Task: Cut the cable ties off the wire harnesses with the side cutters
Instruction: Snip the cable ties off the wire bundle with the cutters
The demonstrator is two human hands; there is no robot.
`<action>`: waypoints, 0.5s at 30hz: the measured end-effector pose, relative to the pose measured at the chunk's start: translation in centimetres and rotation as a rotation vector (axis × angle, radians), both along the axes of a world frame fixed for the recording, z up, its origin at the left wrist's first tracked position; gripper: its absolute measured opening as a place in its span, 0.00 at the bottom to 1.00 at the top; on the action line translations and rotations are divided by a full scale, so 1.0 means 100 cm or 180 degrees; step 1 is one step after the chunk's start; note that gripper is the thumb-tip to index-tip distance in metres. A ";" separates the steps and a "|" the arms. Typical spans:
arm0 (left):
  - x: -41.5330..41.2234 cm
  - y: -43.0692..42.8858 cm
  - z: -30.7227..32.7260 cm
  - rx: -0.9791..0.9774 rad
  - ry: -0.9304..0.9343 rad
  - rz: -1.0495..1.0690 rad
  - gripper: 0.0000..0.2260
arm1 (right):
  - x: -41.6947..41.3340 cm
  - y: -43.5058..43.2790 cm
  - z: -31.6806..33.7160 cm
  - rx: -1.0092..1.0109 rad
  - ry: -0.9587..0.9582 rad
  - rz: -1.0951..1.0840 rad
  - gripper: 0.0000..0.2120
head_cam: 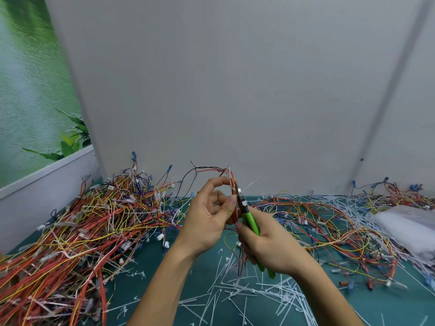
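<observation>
My right hand (268, 248) was curled round the green handles of the side cutters (250, 220). Their nose pointed up and met the wire harness (233, 184), which my left hand (207, 215) pinched upright between thumb and fingertips, both hands raised above the desk (164, 267). The handles lay close together in my palm, so I judged myself at the cut itself on one cable tie (250, 184), whose pale tail jutted rightward just beside the blades; whether the blades had gone through it I could not tell. The next move, as I judged it, called for the blades to take only the tie and none of the red and yellow wires pressed against it, then to let the cut piece drop. Below my wrists lay loose cut ties (235, 290), to my left a thick heap of harnesses (82, 220), and to my right a thinner spread of wires (329, 220) and a white bag (407, 227).
</observation>
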State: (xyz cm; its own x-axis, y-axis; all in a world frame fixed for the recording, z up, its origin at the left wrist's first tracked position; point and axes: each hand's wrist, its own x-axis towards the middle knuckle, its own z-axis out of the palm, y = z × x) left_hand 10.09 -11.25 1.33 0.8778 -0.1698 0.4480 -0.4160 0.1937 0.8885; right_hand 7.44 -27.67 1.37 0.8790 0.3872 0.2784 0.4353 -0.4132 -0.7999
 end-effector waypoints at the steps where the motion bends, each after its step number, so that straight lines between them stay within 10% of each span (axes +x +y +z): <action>1: 0.000 0.000 0.000 -0.0031 0.0008 -0.0017 0.12 | 0.000 0.000 0.001 0.0010 0.0010 0.0012 0.16; 15: 0.001 -0.002 -0.002 -0.0076 -0.0021 0.0034 0.12 | -0.001 0.000 0.003 0.0016 0.0022 -0.0036 0.13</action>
State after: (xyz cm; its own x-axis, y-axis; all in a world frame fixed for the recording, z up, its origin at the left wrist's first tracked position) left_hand 10.23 -11.45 1.11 0.8764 -0.1497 0.4577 -0.4241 0.2103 0.8809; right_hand 7.30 -27.69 1.65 0.8852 0.3759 0.2741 0.4250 -0.4139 -0.8050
